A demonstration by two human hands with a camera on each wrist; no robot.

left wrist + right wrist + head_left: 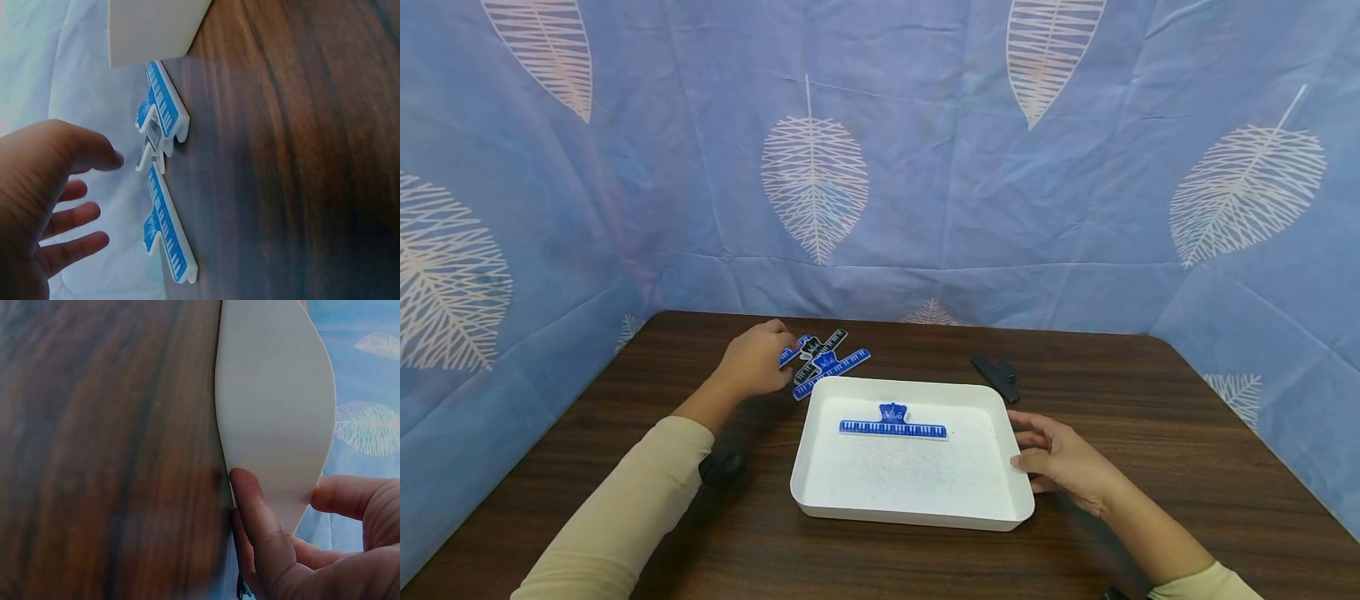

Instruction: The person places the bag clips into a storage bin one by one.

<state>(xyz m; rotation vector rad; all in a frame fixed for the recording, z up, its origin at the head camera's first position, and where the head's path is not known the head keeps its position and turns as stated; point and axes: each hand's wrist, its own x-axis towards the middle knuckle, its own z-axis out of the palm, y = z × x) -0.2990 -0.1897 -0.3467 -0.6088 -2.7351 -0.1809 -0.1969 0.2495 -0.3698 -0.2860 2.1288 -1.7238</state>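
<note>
My left hand (762,358) hovers beside a small group of keyboard-patterned clips, its fingers loosely bent and nothing between them in the left wrist view. Nearest to it is a blue clip (787,357), partly hidden by the fingers. A black-and-white clip (835,340) lies by that one, overlapped by another blue clip (850,362). At the right side of a white tray (910,514), my right hand (1063,458) grips the wall, thumb at the rim and fingers against the outside. Inside the tray lies one more blue keyboard clip (892,429).
A dark clip (997,379) lies on the brown wooden table (1120,383) behind the tray's right corner. Blue cloth (910,200) with white leaf prints hangs around the back and sides of the table.
</note>
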